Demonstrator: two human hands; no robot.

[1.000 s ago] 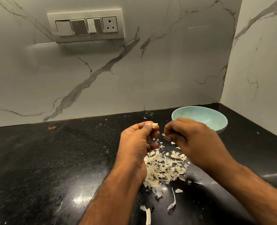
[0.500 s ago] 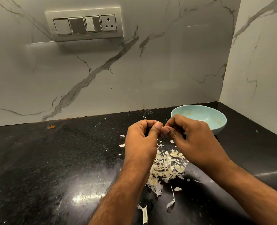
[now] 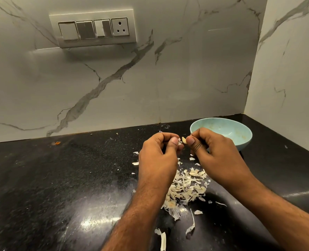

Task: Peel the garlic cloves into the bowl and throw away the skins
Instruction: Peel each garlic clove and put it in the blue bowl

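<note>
Both of my hands are raised above the black counter, their thumbs almost meeting. A small pale garlic clove (image 3: 184, 140) shows between them, pinched by my right hand (image 3: 217, 154) against its thumb. My left hand (image 3: 159, 156) has curled fingers and pinches a thin white scrap of skin (image 3: 179, 141) at its thumb tip. The light blue bowl (image 3: 241, 144) stands just behind my right hand, which hides part of it. A pile of garlic skins (image 3: 186, 185) lies on the counter below and between my wrists.
Loose skin flakes (image 3: 192, 227) are scattered toward the counter's near edge and left of the pile. Marble walls close off the back and right, forming a corner behind the bowl. A switch panel (image 3: 93, 29) is mounted on the back wall.
One second ago my left hand held the clove at its fingertips. The hands then came together, and now they have parted slightly, with the clove at my right thumb.
</note>
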